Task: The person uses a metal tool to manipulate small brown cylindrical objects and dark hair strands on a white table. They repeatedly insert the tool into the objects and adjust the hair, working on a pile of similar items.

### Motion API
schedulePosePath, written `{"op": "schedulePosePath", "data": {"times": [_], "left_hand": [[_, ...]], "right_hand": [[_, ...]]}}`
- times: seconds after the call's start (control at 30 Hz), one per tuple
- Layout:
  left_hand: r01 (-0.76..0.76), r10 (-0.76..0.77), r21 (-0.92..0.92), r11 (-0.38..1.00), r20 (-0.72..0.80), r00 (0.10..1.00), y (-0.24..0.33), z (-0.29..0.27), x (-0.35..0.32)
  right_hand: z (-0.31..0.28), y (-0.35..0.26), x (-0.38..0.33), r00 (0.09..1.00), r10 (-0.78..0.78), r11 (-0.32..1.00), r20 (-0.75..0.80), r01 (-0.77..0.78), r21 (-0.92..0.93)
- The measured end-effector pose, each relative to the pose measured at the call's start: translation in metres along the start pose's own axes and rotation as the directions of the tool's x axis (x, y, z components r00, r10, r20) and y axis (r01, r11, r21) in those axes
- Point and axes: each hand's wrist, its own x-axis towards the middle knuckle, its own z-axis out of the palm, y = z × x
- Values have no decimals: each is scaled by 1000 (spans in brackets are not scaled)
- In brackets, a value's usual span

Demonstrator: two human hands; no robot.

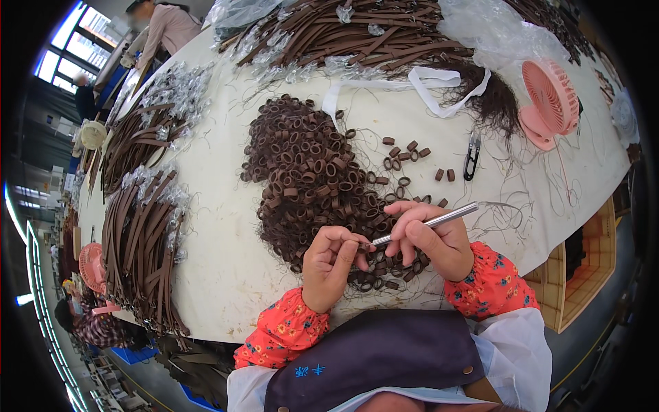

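Observation:
Over the near edge of a heap of small brown loops (302, 165), both my hands work close together. The fingers of my left hand (328, 268) are pinched around a small brown loop (366, 246), mostly hidden by the fingertips. A slim silver metal rod, shaped like a pen (453, 214), lies slanted in my right hand (443, 244), gripped between thumb and fingers. Its narrow tip meets the loop at my left fingertips. Dark thread tangles run through the heap, and several loose loops (410, 152) lie to its right.
Black thread snips (471, 158) and a pink fan (549, 103) stand off to the right. Brown straps in bundles (141, 240) line the left, with more straps (357, 31) at the back. White ribbon (439, 103) curls behind the heap. A person (168, 31) bends at the far left.

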Motion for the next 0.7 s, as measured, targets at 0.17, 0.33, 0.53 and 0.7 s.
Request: {"op": "schedulePosePath", "data": {"times": [0.17,0.33,0.53,0.7], "left_hand": [[0,0,13,1000,2,1000,0,0,-1],[0,0,18,1000,6,1000,-1,0,-1],[2,-2,8,1000,1,1000,-1,0,-1],[6,-6,16,1000,21,1000,0,-1,-1]], "right_hand": [[1,1,0,1000,12,1000,18,-12,-29],[1,3,0,1000,28,999,14,-27,-36],[1,2,1,1000,17,999,17,-16,-43],[2,3,1,1000,-19,999,-10,19,-31]]}}
